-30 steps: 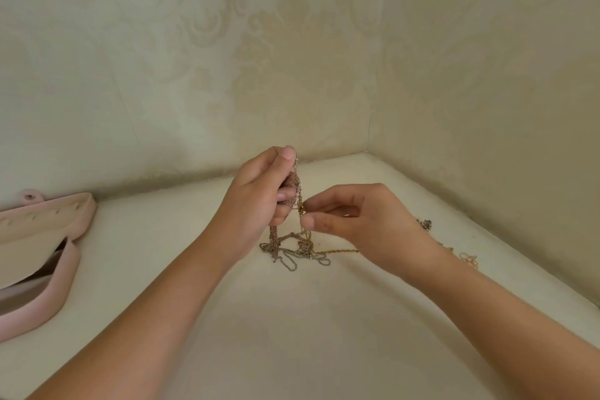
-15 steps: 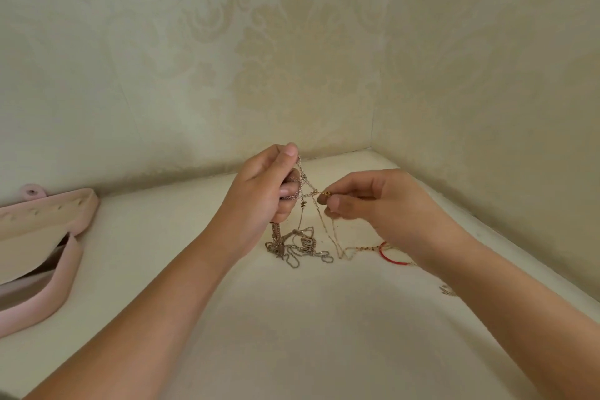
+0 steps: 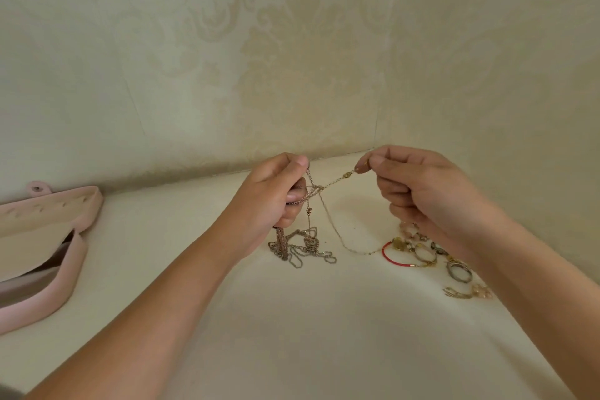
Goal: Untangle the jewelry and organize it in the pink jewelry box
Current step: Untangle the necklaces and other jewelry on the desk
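Observation:
My left hand [image 3: 272, 198] grips a bundle of tangled chains [image 3: 302, 247], whose lower loops lie on the cream surface beneath it. My right hand [image 3: 418, 191] pinches the clasp end of a thin gold chain [image 3: 331, 221] and holds it out to the right, taut from the tangle. That chain also sags down to the surface toward a red bangle [image 3: 391, 255]. The open pink jewelry box [image 3: 42, 237] lies at the far left, partly cut off by the frame edge.
A pile of loose jewelry [image 3: 431, 253] lies under my right wrist: beaded bracelets, a grey ring [image 3: 459, 271] and small gold pieces [image 3: 467, 292]. Patterned walls meet in a corner just behind my hands. The cream surface [image 3: 324, 334] spreads toward me.
My right hand has moved up and to the right, drawing the gold chain's clasp end away from the tangle. The jewelry pile under it has come into view. My left hand stayed put.

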`<state>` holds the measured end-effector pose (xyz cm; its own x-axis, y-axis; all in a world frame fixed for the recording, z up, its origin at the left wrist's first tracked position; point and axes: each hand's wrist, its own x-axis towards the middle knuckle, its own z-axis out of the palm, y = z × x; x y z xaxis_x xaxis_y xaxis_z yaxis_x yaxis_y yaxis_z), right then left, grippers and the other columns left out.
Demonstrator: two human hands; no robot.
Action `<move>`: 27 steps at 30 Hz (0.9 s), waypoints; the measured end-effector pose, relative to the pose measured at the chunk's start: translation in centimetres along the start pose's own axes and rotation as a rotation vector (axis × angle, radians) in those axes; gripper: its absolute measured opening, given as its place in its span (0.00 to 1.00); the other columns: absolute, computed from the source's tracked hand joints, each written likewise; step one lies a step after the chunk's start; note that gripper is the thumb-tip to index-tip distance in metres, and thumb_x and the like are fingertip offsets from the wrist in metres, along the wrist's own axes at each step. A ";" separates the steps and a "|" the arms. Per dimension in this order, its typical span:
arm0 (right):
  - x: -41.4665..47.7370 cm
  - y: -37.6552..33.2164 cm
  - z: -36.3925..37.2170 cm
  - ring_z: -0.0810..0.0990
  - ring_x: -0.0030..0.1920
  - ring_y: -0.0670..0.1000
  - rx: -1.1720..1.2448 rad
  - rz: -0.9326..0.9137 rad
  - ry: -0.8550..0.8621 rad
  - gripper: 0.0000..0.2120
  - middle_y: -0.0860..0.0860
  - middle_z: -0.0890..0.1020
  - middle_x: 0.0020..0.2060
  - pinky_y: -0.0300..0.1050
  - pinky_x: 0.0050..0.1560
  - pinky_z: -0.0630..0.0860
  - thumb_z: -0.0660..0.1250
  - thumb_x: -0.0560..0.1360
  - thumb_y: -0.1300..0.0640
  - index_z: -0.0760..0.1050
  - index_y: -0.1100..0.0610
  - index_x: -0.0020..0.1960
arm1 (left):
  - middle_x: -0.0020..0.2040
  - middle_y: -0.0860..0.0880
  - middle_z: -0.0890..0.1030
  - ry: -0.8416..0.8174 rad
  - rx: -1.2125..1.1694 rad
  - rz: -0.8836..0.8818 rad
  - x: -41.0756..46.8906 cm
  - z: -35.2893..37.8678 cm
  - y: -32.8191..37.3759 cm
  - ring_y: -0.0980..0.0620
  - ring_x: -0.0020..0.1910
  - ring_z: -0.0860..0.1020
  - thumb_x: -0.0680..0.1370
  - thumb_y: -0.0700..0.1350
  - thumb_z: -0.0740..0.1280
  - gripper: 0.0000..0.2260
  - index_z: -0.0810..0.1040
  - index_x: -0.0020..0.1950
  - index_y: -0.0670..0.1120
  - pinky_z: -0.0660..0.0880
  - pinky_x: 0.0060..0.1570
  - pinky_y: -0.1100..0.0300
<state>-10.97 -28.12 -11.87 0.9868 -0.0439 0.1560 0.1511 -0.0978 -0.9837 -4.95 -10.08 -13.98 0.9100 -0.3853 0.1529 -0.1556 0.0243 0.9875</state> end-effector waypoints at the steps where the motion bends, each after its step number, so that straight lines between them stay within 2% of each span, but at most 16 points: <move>1: 0.0 -0.1 -0.2 0.54 0.24 0.44 0.007 -0.010 0.004 0.12 0.46 0.58 0.26 0.33 0.21 0.53 0.58 0.80 0.60 0.78 0.58 0.43 | 0.25 0.54 0.61 -0.012 0.013 -0.003 0.0 -0.1 -0.1 0.57 0.22 0.56 0.82 0.47 0.58 0.11 0.68 0.40 0.45 0.54 0.21 0.67; 4: 0.0 -0.2 -0.5 0.53 0.24 0.44 0.016 -0.034 0.007 0.12 0.47 0.57 0.26 0.33 0.21 0.53 0.59 0.80 0.59 0.78 0.57 0.42 | 0.28 0.53 0.60 -0.061 0.054 -0.019 0.0 -0.3 -0.2 0.56 0.23 0.55 0.81 0.45 0.60 0.10 0.69 0.40 0.45 0.54 0.21 0.67; 7: -0.1 -0.2 -0.5 0.53 0.24 0.44 0.014 -0.046 0.005 0.11 0.46 0.57 0.26 0.34 0.22 0.52 0.59 0.80 0.59 0.78 0.57 0.43 | 0.29 0.52 0.58 -0.106 0.063 -0.054 -0.1 -0.3 -0.1 0.57 0.22 0.55 0.80 0.40 0.61 0.06 0.76 0.45 0.45 0.53 0.21 0.69; 9: -0.1 -0.2 -0.5 0.53 0.24 0.44 0.018 -0.048 0.008 0.11 0.46 0.57 0.26 0.33 0.22 0.53 0.59 0.80 0.59 0.78 0.58 0.43 | 0.28 0.52 0.57 -0.154 0.079 -0.073 0.0 -0.4 -0.2 0.56 0.23 0.55 0.79 0.37 0.59 0.11 0.81 0.49 0.46 0.52 0.22 0.67; 12: 0.0 -0.1 -0.7 0.54 0.24 0.44 0.023 -0.052 0.018 0.11 0.46 0.58 0.26 0.34 0.21 0.53 0.59 0.80 0.60 0.78 0.58 0.43 | 0.30 0.50 0.54 -0.214 0.113 -0.107 -0.1 -0.5 -0.2 0.56 0.24 0.56 0.78 0.35 0.56 0.16 0.84 0.48 0.45 0.52 0.23 0.65; 15: 0.0 -0.1 -1.0 0.54 0.23 0.44 0.039 -0.048 0.029 0.12 0.46 0.58 0.25 0.33 0.21 0.54 0.59 0.80 0.60 0.78 0.57 0.42 | 0.28 0.51 0.56 -0.268 0.114 -0.111 -0.2 -0.6 0.0 0.56 0.24 0.57 0.77 0.39 0.60 0.12 0.84 0.47 0.42 0.53 0.23 0.65; 18: 0.0 -0.1 -1.1 0.55 0.23 0.44 0.047 -0.038 0.047 0.11 0.45 0.59 0.24 0.34 0.21 0.54 0.58 0.80 0.60 0.78 0.58 0.43 | 0.28 0.52 0.59 -0.292 0.099 -0.098 -0.1 -0.7 0.0 0.56 0.24 0.58 0.71 0.44 0.65 0.09 0.84 0.43 0.45 0.54 0.23 0.66; 22: 0.0 -0.2 -1.3 0.54 0.24 0.45 0.040 -0.027 0.084 0.11 0.46 0.59 0.24 0.35 0.22 0.53 0.58 0.80 0.60 0.78 0.58 0.44 | 0.25 0.56 0.65 -0.285 0.168 -0.071 -0.2 -0.8 -0.1 0.57 0.24 0.59 0.73 0.39 0.69 0.03 0.80 0.45 0.43 0.56 0.22 0.67; 27: 0.1 -0.2 -1.6 0.54 0.26 0.46 0.052 -0.019 0.117 0.11 0.46 0.59 0.25 0.37 0.24 0.52 0.59 0.80 0.60 0.78 0.59 0.44 | 0.26 0.54 0.61 -0.250 0.263 -0.057 -0.3 -0.6 -0.2 0.57 0.23 0.60 0.75 0.37 0.69 0.03 0.80 0.44 0.44 0.57 0.23 0.66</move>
<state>-10.96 -29.75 -11.53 0.9705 -0.1586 0.1814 0.1758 -0.0487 -0.9832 -4.90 -9.39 -14.21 0.8030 -0.5937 0.0516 -0.2302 -0.2291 0.9458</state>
